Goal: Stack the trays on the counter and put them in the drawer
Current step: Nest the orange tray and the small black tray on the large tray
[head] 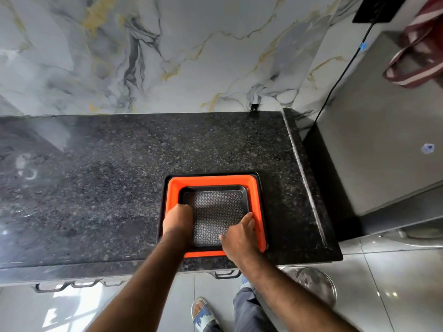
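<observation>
With the trays (257, 200) nested under both palms on the counter (107, 188), the left hand (177, 221) and right hand (239, 238) press flat, gripping nothing; next, grasp the stack's sides and lower it to the drawer (226, 274) beneath the wrists.

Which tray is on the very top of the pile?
The small dark tray with the criss-cross patterned bottom. It sits inside the orange tray, which rests in a bigger black tray underneath.

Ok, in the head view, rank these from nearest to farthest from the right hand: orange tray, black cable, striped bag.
From the right hand:
1. orange tray, directly under it on the counter.
2. black cable, up and right along the wall.
3. striped bag, far upper right corner.
</observation>
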Demonstrator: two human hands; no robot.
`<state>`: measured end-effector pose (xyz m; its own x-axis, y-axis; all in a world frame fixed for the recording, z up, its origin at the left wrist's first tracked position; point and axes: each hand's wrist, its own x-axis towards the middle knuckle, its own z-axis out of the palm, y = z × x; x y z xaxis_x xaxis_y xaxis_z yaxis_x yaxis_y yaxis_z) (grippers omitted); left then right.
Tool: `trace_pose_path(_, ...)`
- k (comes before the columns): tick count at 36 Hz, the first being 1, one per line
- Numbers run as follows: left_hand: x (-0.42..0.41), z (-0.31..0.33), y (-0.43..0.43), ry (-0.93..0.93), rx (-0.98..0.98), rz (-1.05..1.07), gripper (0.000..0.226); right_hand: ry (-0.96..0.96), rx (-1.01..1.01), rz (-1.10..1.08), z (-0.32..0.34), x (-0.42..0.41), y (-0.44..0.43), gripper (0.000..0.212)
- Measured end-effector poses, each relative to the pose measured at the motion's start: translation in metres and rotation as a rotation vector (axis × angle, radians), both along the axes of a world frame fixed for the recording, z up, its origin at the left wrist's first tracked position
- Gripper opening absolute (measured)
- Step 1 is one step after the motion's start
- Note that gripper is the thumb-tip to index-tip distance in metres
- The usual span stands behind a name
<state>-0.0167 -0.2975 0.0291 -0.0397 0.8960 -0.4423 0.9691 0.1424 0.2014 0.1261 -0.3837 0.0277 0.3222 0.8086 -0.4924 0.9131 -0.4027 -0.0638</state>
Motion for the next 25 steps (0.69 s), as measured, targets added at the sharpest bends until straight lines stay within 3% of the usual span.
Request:
trace_pose_path(4, 0.003, 0.002, -0.005, 0.067, 0.011, -0.067, 0.032, -0.016, 0.018, 0.091, -0.006, -0.003, -0.008, 0.071)
trace_pose_path(7, -0.003, 0.011, -0.011, 0.019, 0.247, -0.112, 0.019, 0.075, 0.259, 0.152, 0.0, 0.013, -0.016, 0.069)
trace_pose_path(10, -0.026, 0.008, -0.023, -0.068, 0.523, -0.144, 0.049, 0.109, 0.537, 0.313, 0.003, 0.043, -0.034, 0.062)
trace_pose_path(13, -0.06, -0.01, -0.048, -0.167, 0.671, 0.038, 0.067, 0.054, 0.563, 0.3, -0.009, 0.079, -0.067, 0.075)
trace_pose_path(18, -0.106, -0.055, -0.119, -0.238, 0.554, 0.309, 0.077, -0.054, 0.431, 0.191, -0.042, 0.117, -0.135, 0.091)
trace_pose_path(20, -0.11, -0.069, -0.147, -0.218, 0.471, 0.249, 0.076, -0.079, 0.359, 0.202, -0.054, 0.123, -0.155, 0.095)
trace_pose_path(25, -0.113, -0.1, -0.185, 0.053, 0.253, -0.034, 0.084, -0.095, 0.289, 0.286, -0.069, 0.125, -0.172, 0.101)
